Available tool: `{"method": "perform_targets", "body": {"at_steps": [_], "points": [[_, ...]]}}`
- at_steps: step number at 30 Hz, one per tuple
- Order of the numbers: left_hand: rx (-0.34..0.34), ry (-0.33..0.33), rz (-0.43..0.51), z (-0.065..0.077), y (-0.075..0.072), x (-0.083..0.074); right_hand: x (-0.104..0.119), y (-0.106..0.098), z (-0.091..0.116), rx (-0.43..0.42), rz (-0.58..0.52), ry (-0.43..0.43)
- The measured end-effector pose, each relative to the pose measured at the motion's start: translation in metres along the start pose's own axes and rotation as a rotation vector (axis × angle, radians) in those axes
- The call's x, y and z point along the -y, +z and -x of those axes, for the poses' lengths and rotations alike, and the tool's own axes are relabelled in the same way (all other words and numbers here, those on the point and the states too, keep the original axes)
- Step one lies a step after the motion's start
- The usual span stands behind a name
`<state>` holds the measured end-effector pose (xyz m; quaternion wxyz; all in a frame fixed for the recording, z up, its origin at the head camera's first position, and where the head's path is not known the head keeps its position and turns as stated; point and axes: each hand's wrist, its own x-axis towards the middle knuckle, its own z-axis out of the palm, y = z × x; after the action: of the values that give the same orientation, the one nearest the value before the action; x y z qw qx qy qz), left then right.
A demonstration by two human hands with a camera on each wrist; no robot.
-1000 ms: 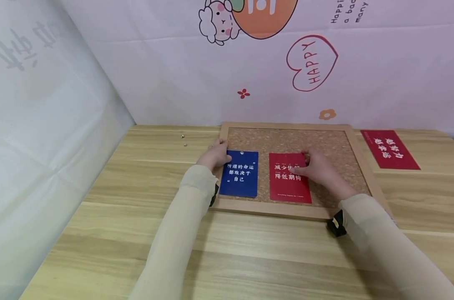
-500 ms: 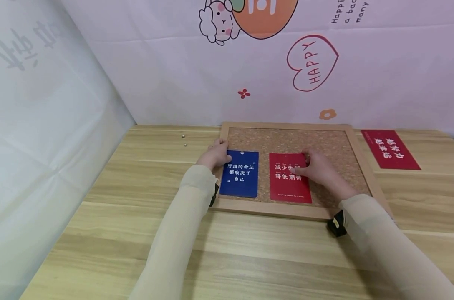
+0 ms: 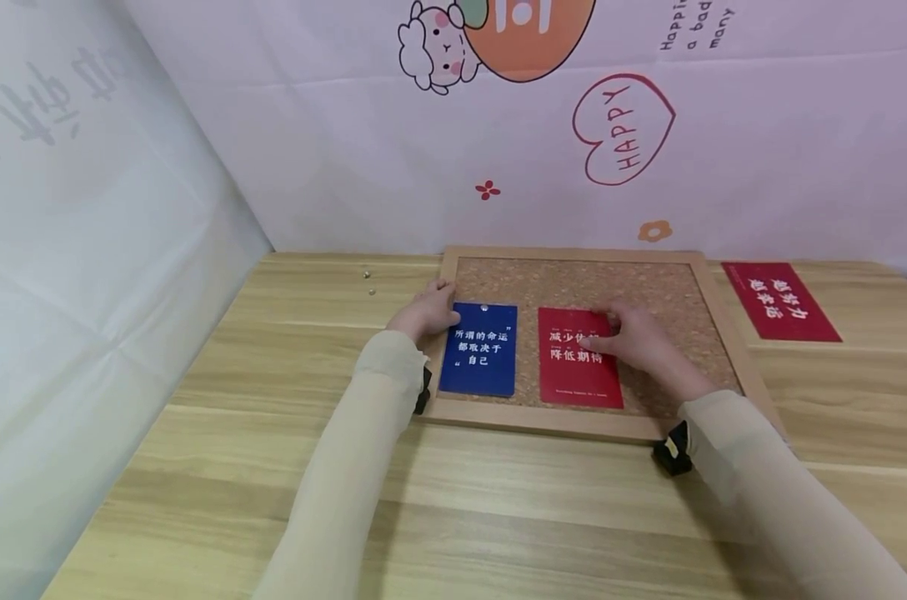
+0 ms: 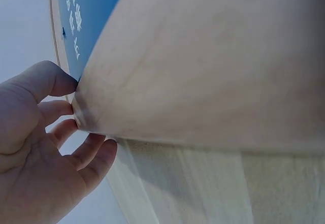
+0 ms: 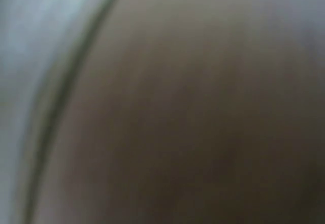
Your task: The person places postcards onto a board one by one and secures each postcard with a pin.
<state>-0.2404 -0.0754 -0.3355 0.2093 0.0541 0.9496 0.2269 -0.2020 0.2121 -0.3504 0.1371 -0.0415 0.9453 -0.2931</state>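
Note:
A framed cork board lies at the back of the table. On its left side is a blue card with white writing and a silver pushpin at its top. My left hand grips the board's left edge, thumb on top near the blue card and fingers along the outer side, as the left wrist view shows too. A red card lies to the right of the blue one. My right hand holds its upper right part, thumb on its face and fingers at its edge. Only a blur fills the right wrist view.
Two small pins, a farther pin and a nearer pin, lie on the wooden table left of the board. Another red card lies right of it. A printed white cloth rises behind the table.
The left wrist and sleeve have shifted very slightly to the left, while the hand stays at the board's edge. The right hand and both cards on the board keep their places.

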Motion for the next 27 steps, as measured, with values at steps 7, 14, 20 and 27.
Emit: {"method": "perform_targets", "body": {"at_steps": [7,14,20,27], "points": [[-0.003,0.0,0.002,-0.001,0.002,0.0,-0.003,-0.001,-0.002,0.003,0.021,-0.006],[-0.084,-0.002,0.078,-0.001,-0.001,0.004,-0.002,-0.001,-0.002,0.002,0.015,0.003],[-0.183,0.014,0.133,-0.001,-0.008,0.016,-0.004,0.002,-0.004,0.007,0.008,-0.002],[-0.292,-0.031,0.098,0.001,-0.019,0.036,-0.006,0.002,-0.006,0.005,0.012,-0.019]]}}
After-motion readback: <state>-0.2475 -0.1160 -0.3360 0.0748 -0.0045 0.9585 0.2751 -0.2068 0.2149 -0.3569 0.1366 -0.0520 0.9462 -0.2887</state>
